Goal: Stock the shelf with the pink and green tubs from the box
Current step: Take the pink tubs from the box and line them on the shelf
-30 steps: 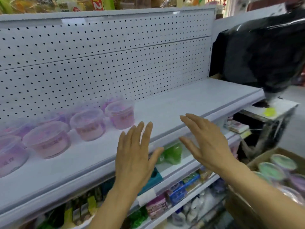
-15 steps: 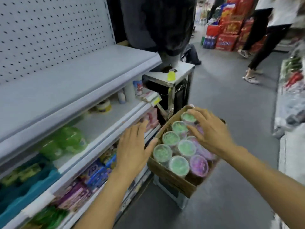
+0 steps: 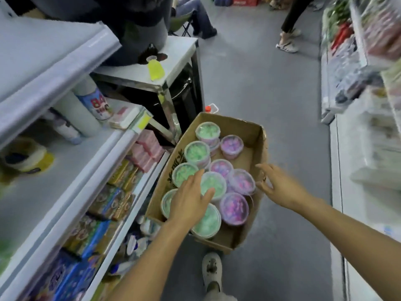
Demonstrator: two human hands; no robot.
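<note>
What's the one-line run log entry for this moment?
phase: reaching into cardboard box | left hand: open over green tubs | right hand: open beside pink tub | nothing gripped

Light: even, cool, overhead; shadows soft
Blur: edges smeared, left shelf [image 3: 54, 68] worst; centre box [image 3: 258, 135] sharper
Distortion: wide-angle bowing

A yellow bottle [image 3: 155, 70] lies on a small metal table [image 3: 180, 53], pink packets [image 3: 145, 152] fill a lower shelf, and a white shoe [image 3: 212, 270] stands on the grey floor [image 3: 280, 118].
</note>
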